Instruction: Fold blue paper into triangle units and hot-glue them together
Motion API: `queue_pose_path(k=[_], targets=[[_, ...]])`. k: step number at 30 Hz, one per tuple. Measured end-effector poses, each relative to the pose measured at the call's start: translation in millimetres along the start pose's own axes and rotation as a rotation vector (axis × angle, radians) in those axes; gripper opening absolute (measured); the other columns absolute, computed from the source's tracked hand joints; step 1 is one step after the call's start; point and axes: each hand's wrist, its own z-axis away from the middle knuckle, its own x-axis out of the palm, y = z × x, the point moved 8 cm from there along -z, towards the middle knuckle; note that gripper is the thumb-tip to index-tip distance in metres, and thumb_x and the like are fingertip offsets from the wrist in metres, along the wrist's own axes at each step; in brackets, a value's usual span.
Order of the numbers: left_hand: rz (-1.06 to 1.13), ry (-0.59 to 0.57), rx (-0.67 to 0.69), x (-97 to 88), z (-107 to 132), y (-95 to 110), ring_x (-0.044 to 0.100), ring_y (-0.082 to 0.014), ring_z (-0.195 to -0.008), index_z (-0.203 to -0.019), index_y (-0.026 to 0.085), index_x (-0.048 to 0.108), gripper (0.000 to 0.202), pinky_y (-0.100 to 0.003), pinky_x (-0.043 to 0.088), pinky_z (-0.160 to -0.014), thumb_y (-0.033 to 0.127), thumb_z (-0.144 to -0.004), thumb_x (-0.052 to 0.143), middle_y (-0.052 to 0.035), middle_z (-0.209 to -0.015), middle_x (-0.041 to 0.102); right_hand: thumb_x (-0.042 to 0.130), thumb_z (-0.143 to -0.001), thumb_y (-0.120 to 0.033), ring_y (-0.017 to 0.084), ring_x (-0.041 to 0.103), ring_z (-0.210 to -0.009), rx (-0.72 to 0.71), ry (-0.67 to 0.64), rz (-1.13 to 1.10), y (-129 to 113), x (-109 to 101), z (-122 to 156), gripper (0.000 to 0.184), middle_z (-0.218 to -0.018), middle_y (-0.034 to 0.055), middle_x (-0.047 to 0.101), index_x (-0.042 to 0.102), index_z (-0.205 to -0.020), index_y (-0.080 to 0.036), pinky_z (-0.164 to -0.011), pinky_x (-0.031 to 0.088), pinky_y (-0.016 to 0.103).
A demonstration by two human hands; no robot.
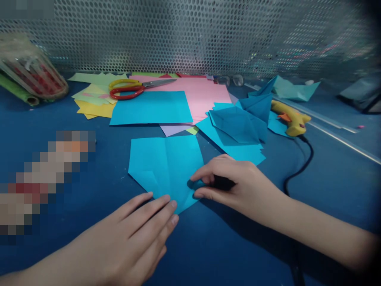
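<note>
Green roll (18,89) beside transparent container (37,70)

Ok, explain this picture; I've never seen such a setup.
There's no machine, just a person's two bare hands, seen from a camera worn on the head that looks forward and down. The left hand rests along the near-left edge of a creased blue sheet. The right hand has thumb and forefinger at the sheet's right edge; whether they pinch it is unclear. Beyond, on the blue tabletop, are scissors atop colored paper, folded blue paper and a yellow corded tool.
</note>
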Motion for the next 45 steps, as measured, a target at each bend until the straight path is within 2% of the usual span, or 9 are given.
queue_pose_path(k=[9,15,20,24,28,33,37,41,45], targets=[[0.006,0.084,-0.076,-6.8,-10,-4,0.066,-0.0155,-0.116,-0.113,0.02,0.073,0.035,-0.03,0.03,-0.119,0.019,-0.109,0.038,0.0025,-0.128,0.075,0.069,-0.095,-0.017,0.014,0.068,-0.073,-0.046,0.007,0.081,-6,3,4,0.008,-0.077,0.001,0.073,0.076,-0.092,-0.019,-0.067,0.05,0.026],[-0.096,-0.054,0.034,-6.5,-20,1,0.065,-0.0199,-0.114,-0.107,0.024,0.073,0.045,-0.04,0.043,-0.095,0.02,-0.11,0.028,0.0046,-0.13,0.073,0.071,-0.091,-0.012,0.013,0.067,-0.07,-0.001,0.026,0.128,-8,1,3,0.01,-0.073,-0.0014,0.07,0.073,-0.098,-0.019,-0.061,0.049,0.023],[-0.153,-0.029,0.111,-15.9,-29,5,0.07,-0.0201,-0.106,-0.101,0.024,0.07,0.048,-0.042,0.044,-0.088,0.016,-0.11,0.023,0.0023,-0.119,0.078,0.079,-0.08,-0.007,0.011,0.062,-0.062,0.141,0.04,0.121,-1,-1,4,0.024,-0.067,-0.0061,0.064,0.061,-0.081,-0.022,-0.052,0.044,0.018],[-0.178,0.006,0.112,-18.1,-29,9,0.073,-0.0207,-0.102,-0.096,0.024,0.065,0.042,-0.042,0.047,-0.087,0.014,-0.109,0.027,0.0011,-0.114,0.079,0.08,-0.08,-0.008,0.012,0.06,-0.06,0.134,0.061,0.152,-1,0,6,0.03,-0.064,-0.0062,0.064,0.054,-0.075,-0.022,-0.051,0.041,0.02],[-0.207,0.003,0.111,-8.6,-18,13,0.07,-0.0236,-0.113,-0.095,0.024,0.064,0.036,-0.044,0.046,-0.098,0.015,-0.107,0.031,-0.0015,-0.116,0.079,0.08,-0.082,-0.01,0.012,0.06,-0.06,0.109,0.08,0.217,-6,1,7,0.029,-0.063,-0.0066,0.062,0.055,-0.076,-0.022,-0.052,0.04,0.021],[-0.224,-0.028,0.098,2.1,-6,13,0.064,-0.0262,-0.125,-0.097,0.023,0.07,0.02,-0.045,0.044,-0.109,0.026,-0.102,0.051,-0.0037,-0.129,0.074,0.062,-0.098,-0.013,0.014,0.067,-0.076,0.019,0.09,0.22,-15,2,9,0.017,-0.081,0.0003,0.069,0.062,-0.084,-0.021,-0.067,0.049,0.023],[-0.24,-0.006,0.095,1.1,-7,12,0.065,-0.0261,-0.124,-0.097,0.023,0.068,0.016,-0.047,0.037,-0.117,0.024,-0.101,0.053,-0.0034,-0.126,0.075,0.049,-0.106,-0.019,0.018,0.067,-0.09,-0.086,0.117,0.312,-25,0,12,0.026,-0.098,0.0097,0.07,0.07,-0.091,-0.017,-0.077,0.053,0.028],[-0.219,0.01,0.093,2.9,-11,11,0.068,-0.0242,-0.12,-0.1,0.023,0.066,0.025,-0.05,0.023,-0.125,0.017,-0.104,0.042,-0.0032,-0.121,0.077,0.033,-0.109,-0.014,0.017,0.067,-0.08,-0.361,0.013,0.392,-47,12,16,0.043,-0.093,0.0074,0.075,0.074,-0.094,-0.015,-0.071,0.052,0.03],[-0.215,0.049,0.096,1.7,-9,13,0.071,-0.0234,-0.115,-0.098,0.02,0.066,0.036,-0.05,0.017,-0.127,0.013,-0.107,0.032,-0.005,-0.119,0.078,0.036,-0.109,-0.012,0.014,0.067,-0.075,-0.513,-0.019,0.439,-56,14,19,0.043,-0.093,0.0034,0.078,0.076,-0.091,-0.015,-0.065,0.049,0.031]])
